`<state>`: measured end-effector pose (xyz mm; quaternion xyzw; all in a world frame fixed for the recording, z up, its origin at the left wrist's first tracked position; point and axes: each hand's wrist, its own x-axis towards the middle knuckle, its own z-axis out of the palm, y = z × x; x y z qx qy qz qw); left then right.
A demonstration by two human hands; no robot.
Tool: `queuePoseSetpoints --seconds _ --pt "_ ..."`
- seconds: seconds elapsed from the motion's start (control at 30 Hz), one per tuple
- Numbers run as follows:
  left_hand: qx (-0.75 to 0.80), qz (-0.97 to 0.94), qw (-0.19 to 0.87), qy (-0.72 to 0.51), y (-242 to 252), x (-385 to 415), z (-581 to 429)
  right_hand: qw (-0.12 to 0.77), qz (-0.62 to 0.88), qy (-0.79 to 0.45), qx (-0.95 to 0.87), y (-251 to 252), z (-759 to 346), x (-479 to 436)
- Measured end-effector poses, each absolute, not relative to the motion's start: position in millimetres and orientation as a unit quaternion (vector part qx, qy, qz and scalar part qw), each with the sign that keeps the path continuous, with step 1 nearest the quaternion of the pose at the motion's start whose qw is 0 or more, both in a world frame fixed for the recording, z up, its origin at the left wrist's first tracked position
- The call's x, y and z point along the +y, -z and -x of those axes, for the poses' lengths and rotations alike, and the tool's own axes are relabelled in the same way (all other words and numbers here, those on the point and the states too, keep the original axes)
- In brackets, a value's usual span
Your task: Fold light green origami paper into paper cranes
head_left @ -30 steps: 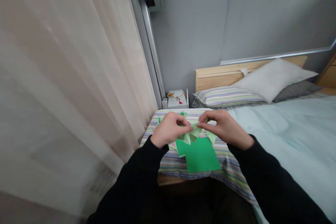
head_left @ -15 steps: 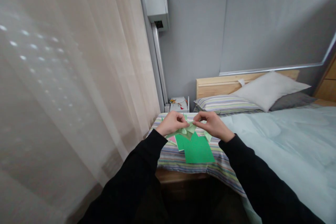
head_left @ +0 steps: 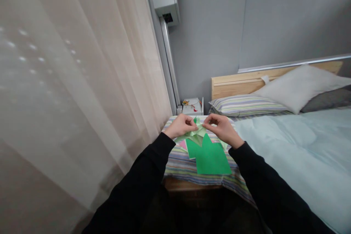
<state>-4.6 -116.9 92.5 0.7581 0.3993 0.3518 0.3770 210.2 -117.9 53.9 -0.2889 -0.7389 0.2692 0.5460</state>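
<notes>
Pale-green folded paper point(head_left: 199, 130) sits at the middle of the frame, raised just above the bed between two hands. The left hand point(head_left: 179, 126) pinches its left edge, thumb and fingers closed together on the paper. The right hand point(head_left: 223, 129) pinches the right edge in the same way, its fingertips point(head_left: 206, 125) pressed on a fold. The two hands are close together, nearly meeting over the paper. Both arms wear black sleeves point(head_left: 148, 175) that run down to the lower edge of the frame.

Just below the held piece, flat dark-green paper sheets point(head_left: 211, 155) lie overlapping on a striped bedsheet point(head_left: 179, 166). A corner of pink paper point(head_left: 183, 144) shows at their left edge. Between the hands, slightly above them, a small folded green paper figure point(head_left: 196, 119) stands on the sheet.

To the right, a pale blue-green duvet point(head_left: 296, 146) fills the lower right of the frame. Above it lie a striped pillow point(head_left: 244, 104), a white pillow point(head_left: 298, 84) and a grey pillow point(head_left: 327, 98) against a light wooden headboard point(head_left: 233, 84). A small white bedside box point(head_left: 192, 106) stands just above the hands. A sheer beige curtain point(head_left: 68, 80) covers the left half, and a grey wall point(head_left: 214, 25) fills the upper right.
</notes>
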Motion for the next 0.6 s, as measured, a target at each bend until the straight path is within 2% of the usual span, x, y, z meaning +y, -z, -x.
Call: queuePoseSetpoints --seconds 0.2,0.37,0.6 --pt "0.41 -0.711 0.373 -0.432 -52.6 -85.7 12.1 0.616 0.28 -0.351 -0.647 -12.0 -182.5 -64.3" --pt "0.421 -0.689 0.327 -0.492 -11.7 -57.5 9.2 0.613 0.284 -0.395 -0.622 22.9 -160.9 -30.0" --pt "0.403 -0.74 0.184 -0.507 8.1 -21.5 5.3 0.633 0.309 -0.308 -0.64 43.6 -162.5 -3.0"
